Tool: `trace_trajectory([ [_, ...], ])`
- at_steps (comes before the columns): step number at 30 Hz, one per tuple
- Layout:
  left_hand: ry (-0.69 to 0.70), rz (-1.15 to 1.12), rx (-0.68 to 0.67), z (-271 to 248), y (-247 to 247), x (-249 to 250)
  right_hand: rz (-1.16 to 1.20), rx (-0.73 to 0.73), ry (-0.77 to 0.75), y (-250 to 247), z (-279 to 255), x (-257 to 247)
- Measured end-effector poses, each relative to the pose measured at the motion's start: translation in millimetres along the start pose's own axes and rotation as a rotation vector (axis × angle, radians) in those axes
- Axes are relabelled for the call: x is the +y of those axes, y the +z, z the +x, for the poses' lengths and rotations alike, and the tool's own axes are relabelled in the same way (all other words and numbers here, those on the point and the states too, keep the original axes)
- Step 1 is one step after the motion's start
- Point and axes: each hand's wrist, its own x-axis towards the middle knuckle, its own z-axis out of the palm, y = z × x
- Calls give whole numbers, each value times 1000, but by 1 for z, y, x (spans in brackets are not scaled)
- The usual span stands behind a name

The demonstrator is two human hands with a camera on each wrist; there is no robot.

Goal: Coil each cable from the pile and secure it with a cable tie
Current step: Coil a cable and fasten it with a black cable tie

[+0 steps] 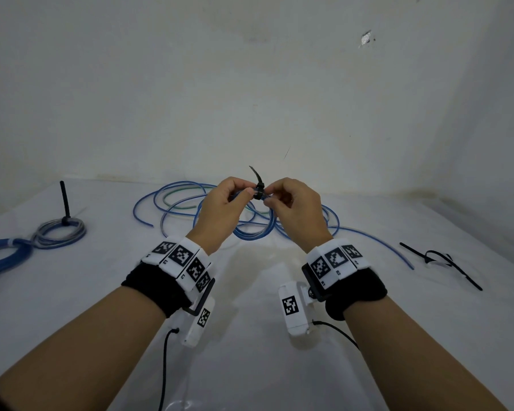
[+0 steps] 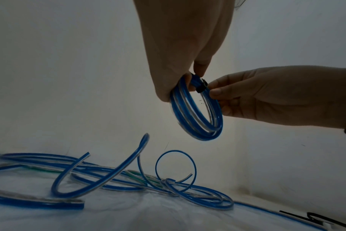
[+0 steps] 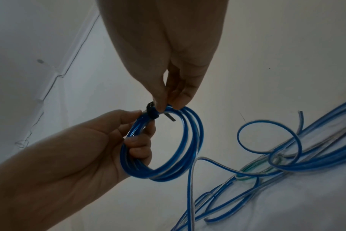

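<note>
Both hands meet at the centre of the head view, raised above the table. Left hand grips the blue coil, fingers curled through the loop and thumb pressing the strands beside the black cable tie. Right hand pinches the coil on the other side of the tie, thumb and forefinger closed on the strands right against the tie's head. The tie wraps the bundle, and its free tail sticks up and to the left above the knuckles. In the right wrist view the coil hangs as a round loop of several turns below the fingertips.

Behind and under the hands lies the loose pile of cables, blue with some green and clear strands, spreading from centre toward the right. At left sit two finished coils: a grey one with an upright tie tail, and a blue one at the frame edge. Spare black ties lie at right.
</note>
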Motion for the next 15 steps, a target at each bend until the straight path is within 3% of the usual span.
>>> trace_trajectory([
  [5, 28, 46, -48, -2, -1, 5, 87, -24, 33, 0, -1, -2],
  [9, 57, 113, -35, 0, -3, 3, 281, -39, 191, -5, 0, -11],
  [13, 59, 103, -56, -2, -1, 4, 159, -106, 205, -7, 8, -11],
  [15, 58, 101, -67, -3, -1, 6, 218, -119, 224, -8, 8, -11],
])
